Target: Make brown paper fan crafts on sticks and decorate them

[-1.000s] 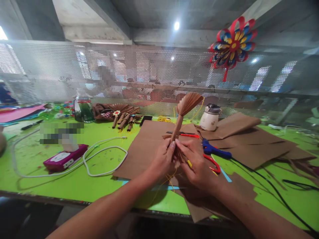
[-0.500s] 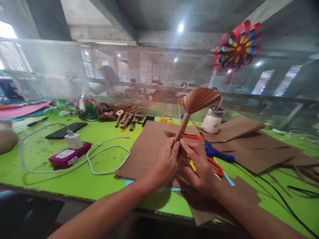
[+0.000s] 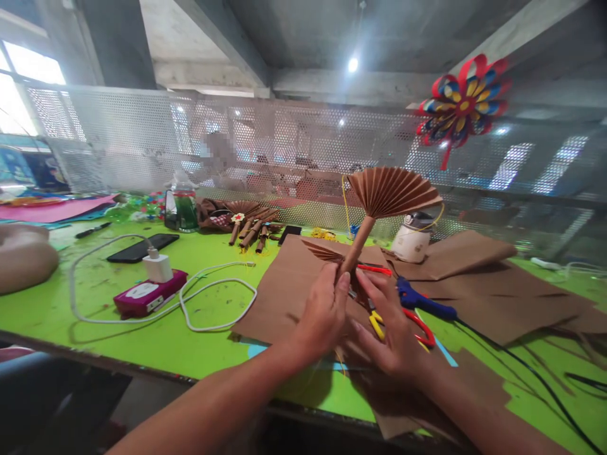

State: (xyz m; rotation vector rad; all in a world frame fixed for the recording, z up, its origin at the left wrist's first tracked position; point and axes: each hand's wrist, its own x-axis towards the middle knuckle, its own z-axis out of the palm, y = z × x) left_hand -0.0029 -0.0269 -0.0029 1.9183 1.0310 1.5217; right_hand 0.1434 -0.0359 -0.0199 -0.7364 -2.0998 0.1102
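- Your left hand is closed, fingers curled and thumb pressed, around the lower part of a smooth brown paper tube handle.
- That handle carries a brown pleated paper fan, its sharp ridges spread in a half-round, held tilted above the worktop in front of you.
- Your right hand is half open beside the handle's lower end, thumb and forefinger parted; you cannot tell from here whether it grips anything.
- Thin yellow string hangs from the fan's left corner, and another strand loops at its right one.
- A smaller pleated brown paper piece juts out left of the handle, just above your left hand.
- Beneath your hands lies a flat, matte brown paper sheet on the glossy, scuffed green worktop.
- Curved plastic red-and-yellow scissor handles show either side of your right hand; the part between is hidden.
- Just beyond them rests a blue plastic glue gun, near a rounded white flask with a dark lid.
- Farther back on your left sits a pile of brown rolled-paper handles and pleated fans.
- A glossy purple power block bears a white, boxy charger.
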